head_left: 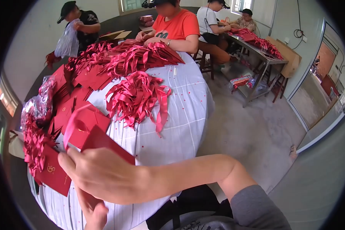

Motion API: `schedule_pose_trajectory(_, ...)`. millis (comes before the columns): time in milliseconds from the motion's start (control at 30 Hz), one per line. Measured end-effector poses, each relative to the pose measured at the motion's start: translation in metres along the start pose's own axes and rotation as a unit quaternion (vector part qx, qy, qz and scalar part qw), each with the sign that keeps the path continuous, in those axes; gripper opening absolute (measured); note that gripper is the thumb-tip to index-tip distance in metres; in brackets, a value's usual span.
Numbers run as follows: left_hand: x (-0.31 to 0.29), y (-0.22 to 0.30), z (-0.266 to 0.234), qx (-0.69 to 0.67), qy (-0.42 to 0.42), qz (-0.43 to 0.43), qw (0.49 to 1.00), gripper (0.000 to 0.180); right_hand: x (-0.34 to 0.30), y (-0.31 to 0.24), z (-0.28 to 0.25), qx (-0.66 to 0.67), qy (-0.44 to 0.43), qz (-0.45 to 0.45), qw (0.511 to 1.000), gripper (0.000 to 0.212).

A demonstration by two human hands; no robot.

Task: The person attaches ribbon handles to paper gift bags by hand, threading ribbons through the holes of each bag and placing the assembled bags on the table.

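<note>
My right hand (101,174) reaches across the near part of the table with its fingers curled. A pink-red ribbon (71,128) loops up from its fingertips, which appear pinched on it. Just beyond the knuckles, a dark red paper bag (107,145) is partly covered by the hand. Underneath, my left hand (92,211) shows its thumb apart, but its other fingers are largely hidden behind the right hand. Beside them at the left lies a red bag with a gold emblem (53,170). A heap of loose red ribbons (136,96) lies beyond.
Red bags (92,76) and ribbons pile along the far and left sides of the white-covered table (180,126). Clear plastic wrapping (38,101) sits at the left edge. A person in orange-red (178,28) works opposite; others stand or sit near a metal table (256,48).
</note>
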State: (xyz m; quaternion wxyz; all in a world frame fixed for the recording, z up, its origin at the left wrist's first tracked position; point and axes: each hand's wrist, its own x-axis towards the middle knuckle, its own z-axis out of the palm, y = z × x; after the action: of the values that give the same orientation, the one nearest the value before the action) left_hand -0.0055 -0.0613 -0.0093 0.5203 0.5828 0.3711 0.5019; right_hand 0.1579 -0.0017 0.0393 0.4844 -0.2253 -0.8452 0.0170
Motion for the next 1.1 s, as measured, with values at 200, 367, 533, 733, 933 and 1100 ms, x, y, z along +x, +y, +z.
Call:
schedule_pose_trajectory(200, 0.022, -0.027, -0.021, -0.118, 0.074, -0.141, 0.980, 0.046, -0.016, 0.067, 0.056, 0.186, -0.060, 0.167, 0.966, 0.024)
schedule_pose_trajectory(367, 0.033, -0.035, -0.039, -0.048, 0.105, -0.204, 0.972, 0.051, -0.045, 0.110, 0.056, 0.023, -0.166, 0.216, 0.962, 0.022)
schedule_pose_trajectory(533, 0.036, -0.038, -0.053, 0.047, 0.089, -0.146, 0.984, 0.065, -0.048, 0.112, 0.061, 0.081, -0.179, 0.184, 0.963, 0.025)
schedule_pose_trajectory(733, 0.047, -0.043, -0.046, 0.162, 0.077, -0.044, 0.983, 0.096, -0.049, 0.122, 0.052, 0.056, -0.138, 0.173, 0.974, 0.032)
schedule_pose_trajectory(933, 0.045, -0.024, -0.044, 0.395, 0.047, 0.026, 0.917, 0.073, -0.032, 0.106, 0.033, 0.051, -0.051, 0.145, 0.987, 0.027)
schedule_pose_trajectory(1100, 0.049, -0.020, -0.039, 0.398, 0.103, 0.124, 0.903, 0.053, -0.023, 0.091, 0.022, 0.117, -0.022, 0.169, 0.978, 0.019)
